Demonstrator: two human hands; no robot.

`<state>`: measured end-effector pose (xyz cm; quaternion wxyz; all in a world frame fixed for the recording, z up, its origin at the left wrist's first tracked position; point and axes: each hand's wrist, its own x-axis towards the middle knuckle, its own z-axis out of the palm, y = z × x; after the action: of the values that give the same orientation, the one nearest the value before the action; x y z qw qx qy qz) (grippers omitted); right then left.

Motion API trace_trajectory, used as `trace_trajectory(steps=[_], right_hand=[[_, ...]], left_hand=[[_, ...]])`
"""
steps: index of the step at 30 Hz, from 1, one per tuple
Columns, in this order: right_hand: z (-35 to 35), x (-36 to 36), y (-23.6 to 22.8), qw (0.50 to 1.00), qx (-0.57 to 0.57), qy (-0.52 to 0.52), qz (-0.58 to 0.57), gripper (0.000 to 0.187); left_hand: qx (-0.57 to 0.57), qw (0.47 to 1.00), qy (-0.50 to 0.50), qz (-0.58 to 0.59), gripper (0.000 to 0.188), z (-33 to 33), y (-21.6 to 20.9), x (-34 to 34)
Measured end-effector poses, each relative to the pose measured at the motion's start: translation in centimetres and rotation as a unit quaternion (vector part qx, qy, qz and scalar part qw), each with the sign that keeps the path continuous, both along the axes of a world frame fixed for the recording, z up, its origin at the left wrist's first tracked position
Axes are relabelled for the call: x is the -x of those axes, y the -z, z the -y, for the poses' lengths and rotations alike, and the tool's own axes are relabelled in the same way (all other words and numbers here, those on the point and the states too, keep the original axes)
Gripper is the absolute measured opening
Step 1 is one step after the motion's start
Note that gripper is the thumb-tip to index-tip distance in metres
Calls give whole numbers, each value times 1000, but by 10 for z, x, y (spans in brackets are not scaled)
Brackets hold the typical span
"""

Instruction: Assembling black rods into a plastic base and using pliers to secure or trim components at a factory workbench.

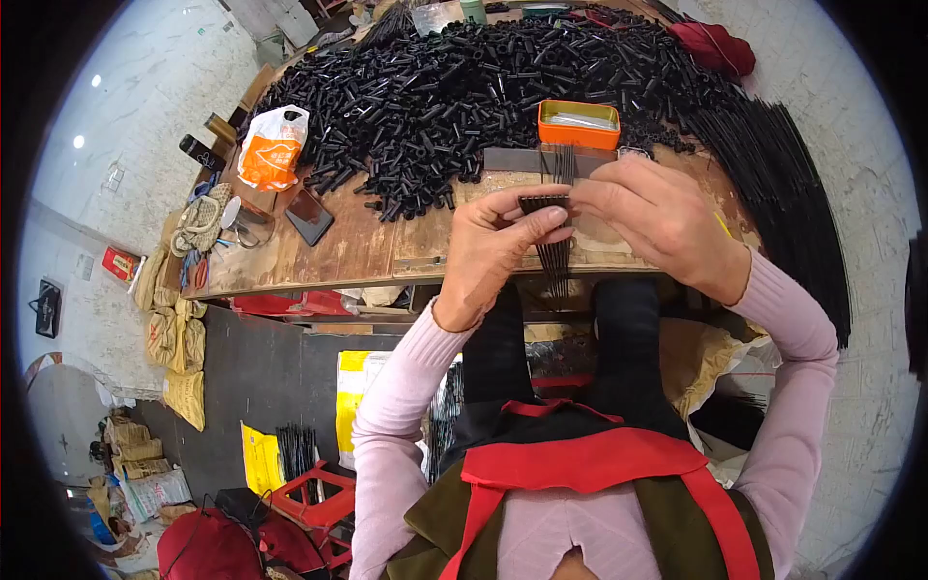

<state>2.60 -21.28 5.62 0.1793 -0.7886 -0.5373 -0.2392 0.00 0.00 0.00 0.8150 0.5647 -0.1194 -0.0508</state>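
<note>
My left hand [483,246] is closed, its thumb and fingers pinching a narrow bundle of thin black rods [555,269]. The rods stick out above and below the grip, over the table's front edge. A short dark strip or row of rod ends [543,203] shows between the thumb and forefinger; its exact form is too small to tell. My right hand [662,213] is close beside the bundle on the right, fingers bent and pressed together at its edge. What these fingertips hold, if anything, is hidden.
A large heap of short black tubes [435,97] covers the back of the wooden table [367,246]. Behind my hands stands an orange tin [580,138] beside a flat metal bar [507,159]. Long black rods [773,174] lie at right. A plastic bag [273,155], phone [309,217] and mug [253,230] sit left.
</note>
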Motion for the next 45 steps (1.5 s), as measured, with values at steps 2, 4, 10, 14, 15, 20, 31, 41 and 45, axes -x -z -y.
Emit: trace_trajectory(steps=[2, 4, 10, 14, 15, 20, 31, 41, 45], right_hand=[[-1, 6, 0, 999, -33, -11, 14, 35], [4, 12, -1, 998, -38, 26, 41, 35], [9, 8, 2, 999, -25, 45, 11, 37], [-6, -6, 3, 995, -97, -14, 29, 33], [-5, -9, 5, 995, -97, -14, 30, 33], [24, -43, 41, 975, -142, 104, -139, 24], [13, -245, 128, 966, 11, 218, -141, 17], [13, -278, 135, 947, 69, 233, -211, 14], [15, -239, 103, 962, -14, 245, -124, 16]], left_hand=[[14, 1000, -4, -3, 26, 2, 0, 1], [19, 1000, -7, -7, 26, 3, -4, 2], [15, 1000, 1, -6, 26, 3, -5, 0], [2, 1000, 7, -11, 32, 0, 8, -5], [1, 1000, 7, -10, 32, -2, 14, -7], [-570, 736, -69, 359, 93, -6, 102, -21], [-616, 700, 16, 360, 80, 7, 110, -48], [-679, 604, 39, 416, 54, 4, 117, -61], [-612, 686, 69, 387, 88, 4, 122, -64]])
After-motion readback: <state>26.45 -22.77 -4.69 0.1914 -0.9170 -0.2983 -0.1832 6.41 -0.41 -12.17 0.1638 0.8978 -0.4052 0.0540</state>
